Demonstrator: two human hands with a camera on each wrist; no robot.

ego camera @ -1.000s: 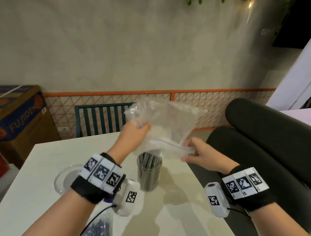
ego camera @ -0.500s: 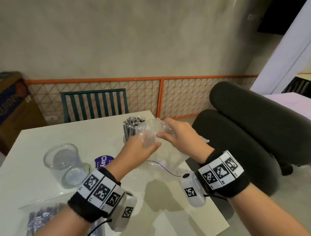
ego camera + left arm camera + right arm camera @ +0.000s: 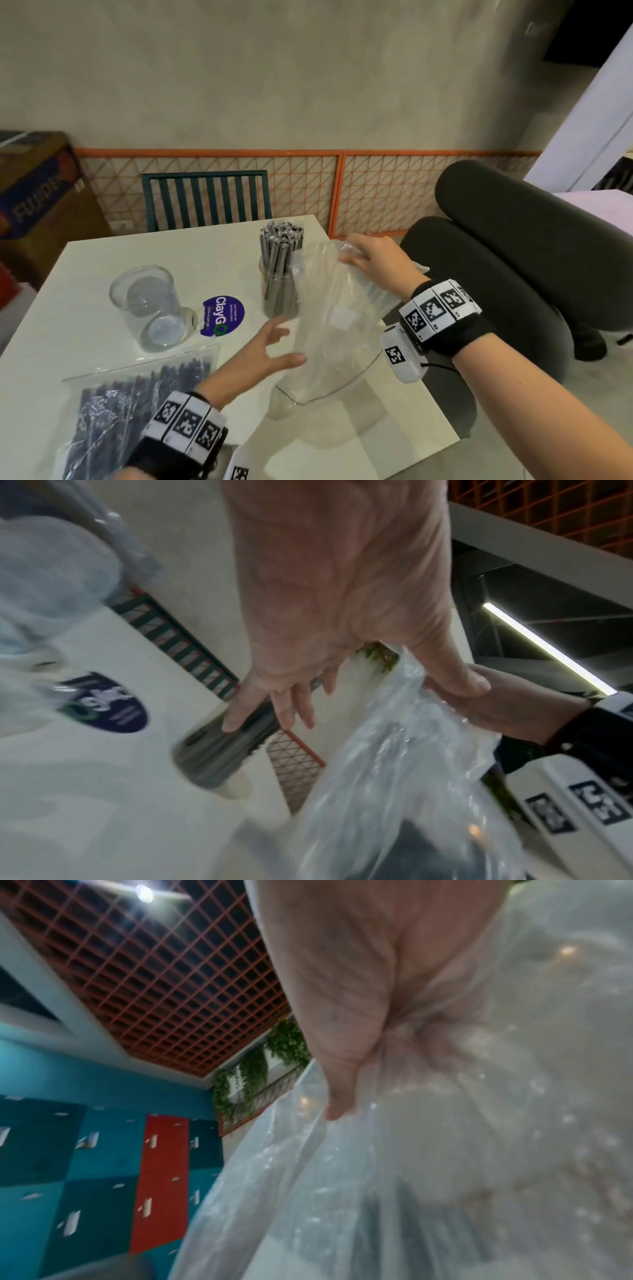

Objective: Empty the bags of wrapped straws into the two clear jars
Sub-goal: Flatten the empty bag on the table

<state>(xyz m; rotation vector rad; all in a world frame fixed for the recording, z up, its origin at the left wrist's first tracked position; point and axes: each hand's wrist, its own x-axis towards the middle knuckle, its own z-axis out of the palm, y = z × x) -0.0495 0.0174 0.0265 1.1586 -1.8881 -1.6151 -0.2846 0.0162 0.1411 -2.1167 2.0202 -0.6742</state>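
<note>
An empty clear plastic bag point(image 3: 329, 308) hangs over the table's right side, and my right hand point(image 3: 363, 257) grips its bunched top end. In the right wrist view the thumb point(image 3: 342, 1096) pinches the bag point(image 3: 445, 1150). My left hand point(image 3: 274, 349) hovers beside the bag's lower part, fingers spread and straight, holding nothing. Just left of the bag stands a clear jar point(image 3: 279, 274) packed with grey wrapped straws, seen blurred in the left wrist view point(image 3: 219, 750). A second clear jar point(image 3: 150, 311) stands empty further left. A full zip bag of straws point(image 3: 137, 411) lies at the near left.
A purple ClayGo sticker point(image 3: 222, 315) lies between the jars on the white table point(image 3: 394, 438). Behind the table stands a green slatted chair point(image 3: 205, 200). A black padded chair point(image 3: 513, 257) is close on the right, and a cardboard box point(image 3: 34, 192) on the left.
The bag, first upturned over the straw jar in both hands, came down to the jar's right. My left hand let go of it and drew back; the right hand keeps hold.
</note>
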